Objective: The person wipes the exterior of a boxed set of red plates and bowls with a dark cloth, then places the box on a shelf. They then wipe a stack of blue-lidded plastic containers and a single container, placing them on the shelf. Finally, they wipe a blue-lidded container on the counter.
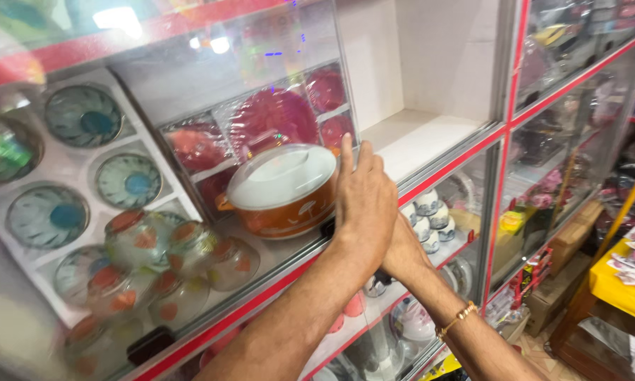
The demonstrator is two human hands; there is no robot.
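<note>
My left hand (363,201) lies flat, fingers together and pointing up, against the right edge of a sliding glass door (190,106) of a red-framed display cabinet. My right hand (404,255), with a gold bracelet on its wrist, sits just behind and under the left one, mostly hidden by it. Right behind the glass, next to both hands, stands an orange casserole pot with a white lid (282,190). Neither hand is seen holding any object.
Behind the glass are wrapped red plates (271,120), a white box of blue-centred glass bowls (85,116) and floral glass bowls (190,243). To the right is an open white shelf bay (420,134). Patterned cups (427,219) fill the shelf below. A yellow table (621,289) stands at right.
</note>
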